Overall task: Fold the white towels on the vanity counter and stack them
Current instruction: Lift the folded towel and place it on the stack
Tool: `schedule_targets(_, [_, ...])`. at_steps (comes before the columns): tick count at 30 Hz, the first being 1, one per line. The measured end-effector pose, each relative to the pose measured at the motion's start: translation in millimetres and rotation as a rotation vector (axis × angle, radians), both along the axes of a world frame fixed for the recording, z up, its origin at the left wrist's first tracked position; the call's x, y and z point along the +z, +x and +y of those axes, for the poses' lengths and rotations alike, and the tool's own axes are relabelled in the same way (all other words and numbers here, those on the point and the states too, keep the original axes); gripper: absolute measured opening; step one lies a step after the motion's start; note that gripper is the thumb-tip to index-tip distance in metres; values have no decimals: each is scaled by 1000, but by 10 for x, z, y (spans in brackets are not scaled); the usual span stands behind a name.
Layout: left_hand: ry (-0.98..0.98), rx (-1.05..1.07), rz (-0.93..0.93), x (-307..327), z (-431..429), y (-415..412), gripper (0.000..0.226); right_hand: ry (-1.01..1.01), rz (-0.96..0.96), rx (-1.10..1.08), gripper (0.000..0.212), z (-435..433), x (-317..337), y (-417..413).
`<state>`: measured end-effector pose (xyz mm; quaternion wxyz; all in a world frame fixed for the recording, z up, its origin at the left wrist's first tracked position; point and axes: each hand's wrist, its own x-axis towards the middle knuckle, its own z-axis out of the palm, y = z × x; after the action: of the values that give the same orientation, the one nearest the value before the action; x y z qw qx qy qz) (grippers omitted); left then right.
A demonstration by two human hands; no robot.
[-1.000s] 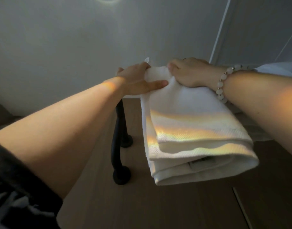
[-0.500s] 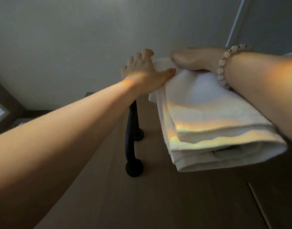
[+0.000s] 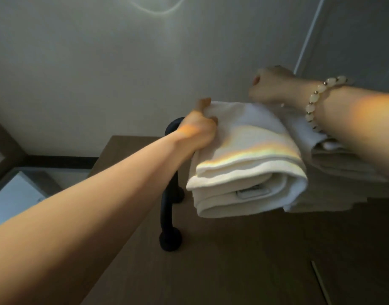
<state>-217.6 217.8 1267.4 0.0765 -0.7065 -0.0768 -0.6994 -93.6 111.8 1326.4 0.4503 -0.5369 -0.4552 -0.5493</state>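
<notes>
Where left hand (image 3: pixel 199 134) fingers (image 3: pixel 204 104) grip its far corner, a folded white towel (image 3: pixel 244 172), rainbow-streaked; right hand (image 3: pixel 273 86) fingers curled, empty.

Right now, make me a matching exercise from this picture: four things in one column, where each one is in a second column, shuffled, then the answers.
Things
1. folded white terry towel
2. black curved bar
3. pale bead bracelet
4. shaded pile of white towels

Places
A. on the wrist behind the right hand
B. under the right forearm
C. gripped at its far left corner by the left hand
D. standing on the brown wooden counter, left of the folded towel

Pairs: 1-C, 2-D, 3-A, 4-B
</notes>
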Motion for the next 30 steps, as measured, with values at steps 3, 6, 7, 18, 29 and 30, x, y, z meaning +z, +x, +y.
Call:
schedule_targets(3, [7, -22, -52, 36, -2, -21, 50, -198, 189, 222, 21, -189, -121, 33])
schedule_targets(6, [-9, -77, -48, 73, -33, -4, 52, -400, 270, 418, 18, -151, -167, 64])
schedule_targets(7, [-34, -112, -43, 43, -56, -7, 52, -403, 252, 440, 13, -119, -185, 86])
schedule_targets(18, [-254, -562, -80, 45, -185, -60, 53, -204, 346, 934, 22, 81, -254, 172])
schedule_targets(29, [-229, -51, -87, 238, -197, 79, 52, -374, 265, 613, 22, 104, -272, 156])
schedule_targets(30, [-204, 1, -120, 248, -202, 71, 53, -302, 240, 487, 30, 135, -246, 145])
